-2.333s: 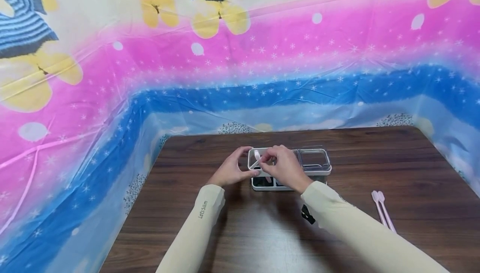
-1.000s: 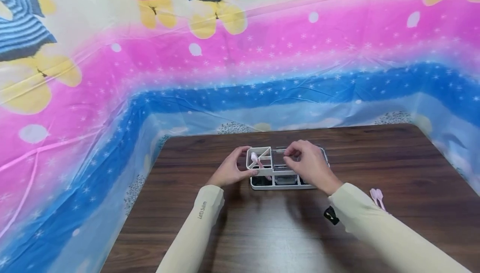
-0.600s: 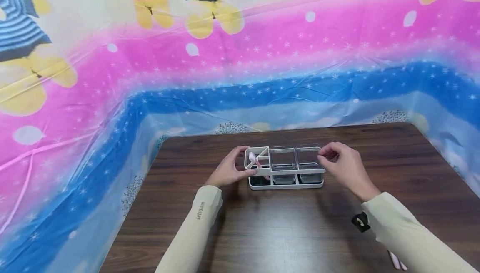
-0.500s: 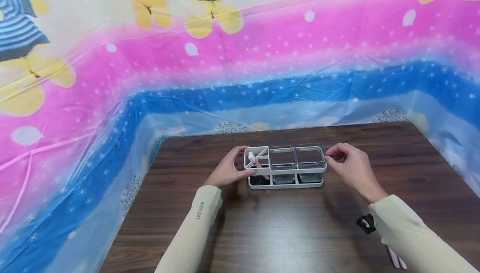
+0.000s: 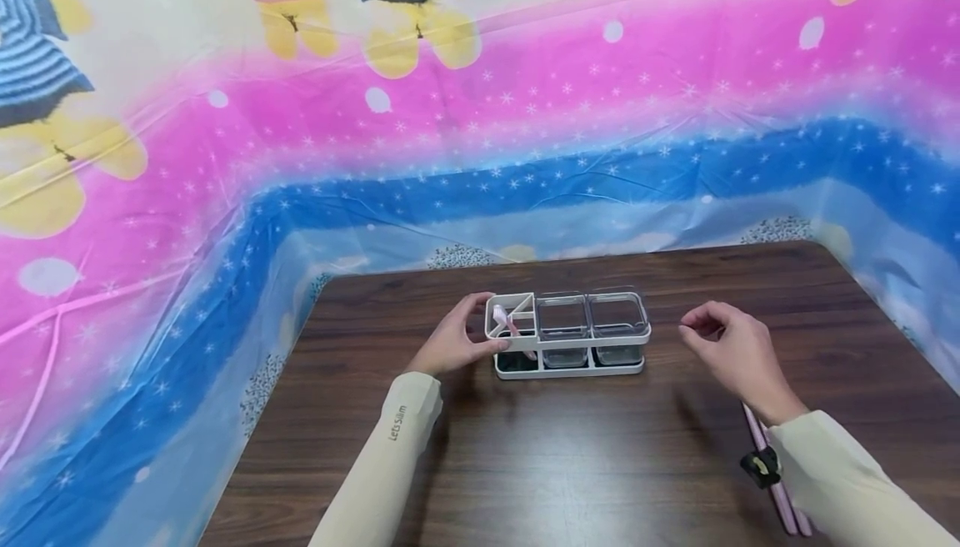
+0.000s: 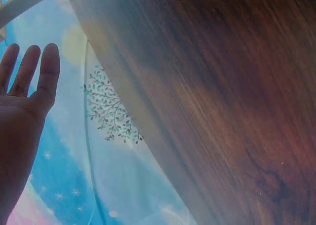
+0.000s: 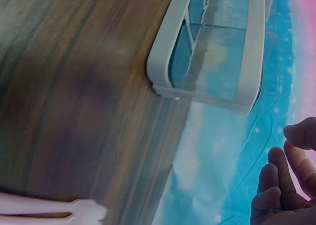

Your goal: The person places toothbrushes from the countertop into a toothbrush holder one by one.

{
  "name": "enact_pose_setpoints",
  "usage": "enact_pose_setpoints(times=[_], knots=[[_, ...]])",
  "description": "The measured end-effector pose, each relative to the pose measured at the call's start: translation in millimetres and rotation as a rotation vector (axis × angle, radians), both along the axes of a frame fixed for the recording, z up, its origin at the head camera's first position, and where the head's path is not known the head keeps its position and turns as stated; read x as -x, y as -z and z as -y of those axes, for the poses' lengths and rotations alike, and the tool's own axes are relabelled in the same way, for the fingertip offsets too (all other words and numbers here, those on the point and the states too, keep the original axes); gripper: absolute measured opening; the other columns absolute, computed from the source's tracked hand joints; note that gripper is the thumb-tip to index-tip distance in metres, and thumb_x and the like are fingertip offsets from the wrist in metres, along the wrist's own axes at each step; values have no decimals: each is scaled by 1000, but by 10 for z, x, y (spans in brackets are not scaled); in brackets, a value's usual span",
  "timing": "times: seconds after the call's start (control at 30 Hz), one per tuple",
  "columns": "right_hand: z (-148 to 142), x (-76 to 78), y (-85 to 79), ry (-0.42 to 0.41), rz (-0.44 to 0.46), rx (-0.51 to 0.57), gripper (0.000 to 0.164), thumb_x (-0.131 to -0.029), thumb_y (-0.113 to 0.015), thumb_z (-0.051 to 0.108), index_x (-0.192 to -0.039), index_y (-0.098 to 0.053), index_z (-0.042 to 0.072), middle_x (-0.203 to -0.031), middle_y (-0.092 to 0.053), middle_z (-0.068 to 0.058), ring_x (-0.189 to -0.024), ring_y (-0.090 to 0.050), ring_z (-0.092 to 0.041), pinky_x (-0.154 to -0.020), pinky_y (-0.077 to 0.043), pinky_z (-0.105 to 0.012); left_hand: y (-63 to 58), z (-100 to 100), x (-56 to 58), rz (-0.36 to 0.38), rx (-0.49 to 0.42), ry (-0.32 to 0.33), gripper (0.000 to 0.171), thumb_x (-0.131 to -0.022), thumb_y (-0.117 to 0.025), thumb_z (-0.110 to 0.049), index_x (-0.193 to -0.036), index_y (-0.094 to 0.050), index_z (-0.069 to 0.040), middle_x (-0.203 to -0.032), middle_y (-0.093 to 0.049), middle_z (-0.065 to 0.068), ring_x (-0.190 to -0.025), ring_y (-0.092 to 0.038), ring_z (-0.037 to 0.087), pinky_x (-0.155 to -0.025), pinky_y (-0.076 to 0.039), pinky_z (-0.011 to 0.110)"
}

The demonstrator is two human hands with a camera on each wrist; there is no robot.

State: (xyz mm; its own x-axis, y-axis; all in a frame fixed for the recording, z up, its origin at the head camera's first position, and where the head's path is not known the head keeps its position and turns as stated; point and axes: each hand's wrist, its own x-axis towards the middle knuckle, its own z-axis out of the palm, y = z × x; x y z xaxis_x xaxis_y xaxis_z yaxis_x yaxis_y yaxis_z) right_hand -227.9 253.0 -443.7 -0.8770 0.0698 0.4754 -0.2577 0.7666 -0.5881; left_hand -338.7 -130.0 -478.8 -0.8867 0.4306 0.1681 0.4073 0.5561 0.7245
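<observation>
A white two-tier organizer [image 5: 573,342] with clear bins stands near the far side of the table. My left hand [image 5: 450,340] holds its left end, thumb at the front and fingers round the far corner. In the left wrist view three fingers [image 6: 49,69] stretch upward. A small pink fork [image 5: 501,315] leans in the divided upper left compartment, its lower part reaching down toward the lower tier. My right hand [image 5: 738,355] hovers to the right of the organizer, thumb and forefinger close together with nothing between them.
Two long pink utensils [image 5: 783,507] lie on the table at the right, partly under my right wrist and its black strap; their paddle-like end [image 7: 89,210] shows in the right wrist view. The brown wooden table [image 5: 570,464] meets a patterned cloth [image 5: 480,172] behind.
My right hand has let go of the fork in the upper left compartment, then drawn away rightward past the clear bins. The left hand keeps its hold on the organizer.
</observation>
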Motion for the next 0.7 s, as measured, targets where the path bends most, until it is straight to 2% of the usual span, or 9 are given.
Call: enact_pose_setpoints(times=[0.33, 0.5, 0.7], knots=[[-231, -110, 116, 29, 59, -8, 7, -85, -70, 9, -89, -65, 9, -81, -63, -4, -70, -55, -19, -55, -43, -26, -14, -5, 1, 6, 12, -12, 85, -71, -76, -56, -141, -39, -26, -136, -42, -3, -118, -47, 20, -90, -45, 44], [-356, -154, 152, 40, 93, -11, 7, -85, -69, 10, -91, -65, 7, -80, -62, -5, -68, -55, -19, -53, -43, -26, -28, -8, -3, 11, 14, -13, 84, -71, -76, -56, -140, -39, -28, -137, -42, -4, -121, -46, 23, -92, -43, 46], [-508, -191, 260, 84, 143, -18, 12, -84, -69, 10, -93, -64, 4, -81, -63, -6, -69, -55, -18, -54, -42, -25, -34, -5, -11, 6, 25, -13, 87, -70, -76, -57, -141, -40, -24, -138, -41, -4, -121, -45, 21, -93, -42, 47]])
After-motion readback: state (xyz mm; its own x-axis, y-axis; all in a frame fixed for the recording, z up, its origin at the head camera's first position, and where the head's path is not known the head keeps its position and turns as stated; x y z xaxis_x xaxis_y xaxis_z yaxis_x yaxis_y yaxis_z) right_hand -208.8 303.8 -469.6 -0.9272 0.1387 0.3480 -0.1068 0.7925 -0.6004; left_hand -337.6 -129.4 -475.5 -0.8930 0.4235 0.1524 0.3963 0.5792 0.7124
